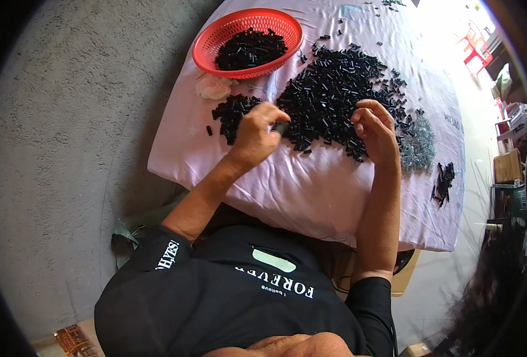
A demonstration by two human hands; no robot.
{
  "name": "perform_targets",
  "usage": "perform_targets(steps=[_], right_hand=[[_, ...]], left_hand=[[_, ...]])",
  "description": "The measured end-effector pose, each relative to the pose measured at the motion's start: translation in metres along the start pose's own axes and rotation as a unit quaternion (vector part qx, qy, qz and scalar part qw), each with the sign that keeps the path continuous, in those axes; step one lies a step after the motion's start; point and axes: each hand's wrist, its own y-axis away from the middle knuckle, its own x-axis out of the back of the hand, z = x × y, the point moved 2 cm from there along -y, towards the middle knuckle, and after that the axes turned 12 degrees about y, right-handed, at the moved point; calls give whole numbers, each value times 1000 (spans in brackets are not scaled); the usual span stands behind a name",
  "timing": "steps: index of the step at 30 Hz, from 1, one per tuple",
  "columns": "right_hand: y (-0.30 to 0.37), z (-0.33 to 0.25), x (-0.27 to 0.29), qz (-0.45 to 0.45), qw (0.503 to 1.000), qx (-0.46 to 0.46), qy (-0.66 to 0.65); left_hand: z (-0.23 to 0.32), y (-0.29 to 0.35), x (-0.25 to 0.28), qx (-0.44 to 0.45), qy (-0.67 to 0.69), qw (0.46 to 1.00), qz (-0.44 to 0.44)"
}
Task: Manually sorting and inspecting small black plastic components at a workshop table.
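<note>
small black pieces (329,89) (glossy, short)

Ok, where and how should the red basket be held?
Probably by opposite sides of its rim, the left hand at the left and the right hand at the right, coming from the near side. The red basket sits open side up, its rim runs all round, and it holds loose black pieces, so gripping both sides should help keep it level.
</note>
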Motion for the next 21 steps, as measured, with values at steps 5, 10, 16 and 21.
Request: perform_targets(steps=[5, 10, 16, 21], right_hand=[[0, -1, 5, 34, 999, 16, -1], [1, -3, 3, 43, 999, 11, -8], [-1, -5, -1, 46, 999, -5, 19], [0, -5, -6, 45, 988, -20, 149]], left_hand=[[11, -16, -44, -30, 2, 996, -90], [13, -25, -66, -56, -39, 991, -112], [11, -27, -68, -76, -35, 992, -96], [27, -31, -62, 5, 73, 994, -79]])
